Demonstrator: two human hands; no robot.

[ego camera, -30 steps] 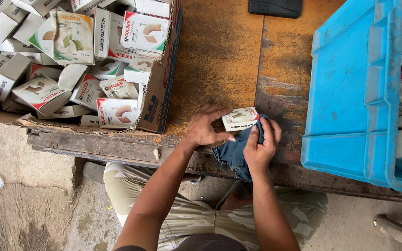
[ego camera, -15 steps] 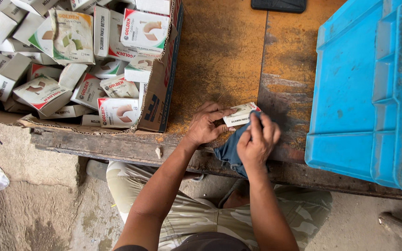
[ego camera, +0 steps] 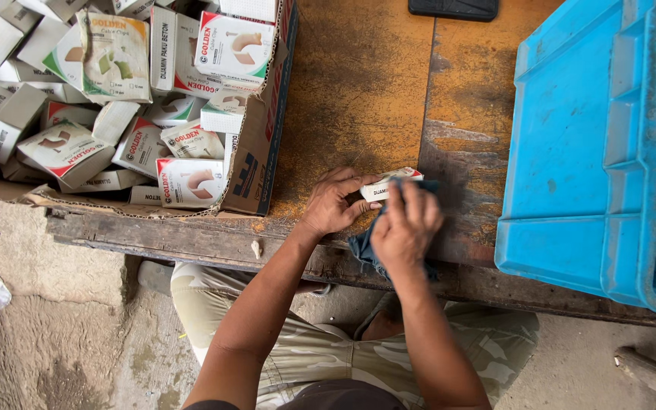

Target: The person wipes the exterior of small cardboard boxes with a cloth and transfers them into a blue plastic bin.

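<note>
At frame centre, my left hand (ego camera: 333, 203) grips a small white carton (ego camera: 386, 184) on the worn wooden bench (ego camera: 358, 83); my right hand (ego camera: 405, 226) presses a blue cloth (ego camera: 364, 248) against it. Upper left, a cardboard box (ego camera: 256, 163) brims with similar cartons; right, a blue plastic crate (ego camera: 582, 152) holds more.

One head-worn camera, looking straight down at a workbench

The single view faces down from close above the person's arms, taking in the wooden bench (ego camera: 358, 83), a cardboard box (ego camera: 256, 163) at upper left, a blue crate (ego camera: 578, 152) cut off at right, and the lap and the ground below; no second view shares the scene.
</note>
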